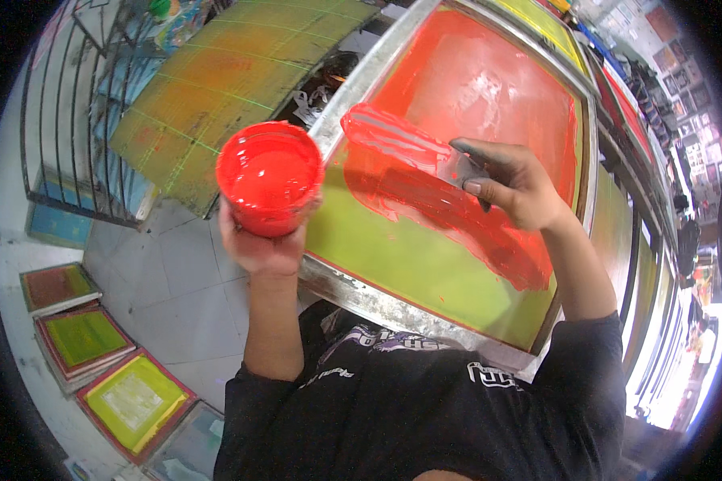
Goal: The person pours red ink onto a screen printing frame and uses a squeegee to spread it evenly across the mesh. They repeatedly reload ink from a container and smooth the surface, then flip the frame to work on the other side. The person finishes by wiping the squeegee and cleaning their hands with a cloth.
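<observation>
In my left hand (266, 255) is a round tub (269, 220) of glossy red ink, held from below with the fingers around its base. It is at the left edge of a large screen-printing frame (371, 295). My right hand (520, 186) grips a flat spatula (401, 140) between thumb and fingers. Red ink coats its long blade, which points left toward the tub, above the screen. Wet red ink covers the far part of the mesh and runs in a thick band across its middle. The near mesh (405, 260) is bare yellow-green. Dark stains mark my right fingertips.
A large stained green-orange panel (233, 80) lies beyond the tub. A black metal rack (64, 136) stands at the far left. Several small framed screens (136, 401) rest at the lower left by the tiled floor (180, 272). More frames line the right side.
</observation>
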`<state>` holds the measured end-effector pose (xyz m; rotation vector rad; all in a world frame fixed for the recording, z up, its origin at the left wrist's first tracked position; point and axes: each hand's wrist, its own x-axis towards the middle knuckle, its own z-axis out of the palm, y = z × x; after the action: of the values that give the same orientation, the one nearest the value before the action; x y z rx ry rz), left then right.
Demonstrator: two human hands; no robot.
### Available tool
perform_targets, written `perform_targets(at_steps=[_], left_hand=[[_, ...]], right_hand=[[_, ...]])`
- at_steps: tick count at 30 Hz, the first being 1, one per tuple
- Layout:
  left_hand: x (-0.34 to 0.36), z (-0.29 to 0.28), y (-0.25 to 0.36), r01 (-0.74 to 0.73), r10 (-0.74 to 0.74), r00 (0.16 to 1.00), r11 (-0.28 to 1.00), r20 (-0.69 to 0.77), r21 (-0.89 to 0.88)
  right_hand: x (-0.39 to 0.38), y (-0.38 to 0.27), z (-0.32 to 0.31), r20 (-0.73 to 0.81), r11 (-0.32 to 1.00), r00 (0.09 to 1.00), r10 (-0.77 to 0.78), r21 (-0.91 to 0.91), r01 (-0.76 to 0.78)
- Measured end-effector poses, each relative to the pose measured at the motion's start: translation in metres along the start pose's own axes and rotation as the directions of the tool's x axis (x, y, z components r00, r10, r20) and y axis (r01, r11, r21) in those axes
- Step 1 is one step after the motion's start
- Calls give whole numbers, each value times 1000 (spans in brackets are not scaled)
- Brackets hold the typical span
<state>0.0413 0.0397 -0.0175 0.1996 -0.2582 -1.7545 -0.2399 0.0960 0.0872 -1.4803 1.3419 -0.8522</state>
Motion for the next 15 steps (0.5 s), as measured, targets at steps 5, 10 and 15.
perform_targets(at_steps=[5, 10, 15], left_hand=[[-9, 16, -9, 41, -38, 998, 995, 44, -89], [-14, 16, -3, 57, -60, 996, 997, -63, -58], [-16, 10, 4, 27, -28, 999, 999, -31, -45]], right_hand=[[2, -17, 23, 39, 635, 793, -608, -575, 516], [-6, -23, 31, 340, -87, 597, -727, -907, 412], [-11, -31, 19, 469, -247, 502, -727, -860, 446]])
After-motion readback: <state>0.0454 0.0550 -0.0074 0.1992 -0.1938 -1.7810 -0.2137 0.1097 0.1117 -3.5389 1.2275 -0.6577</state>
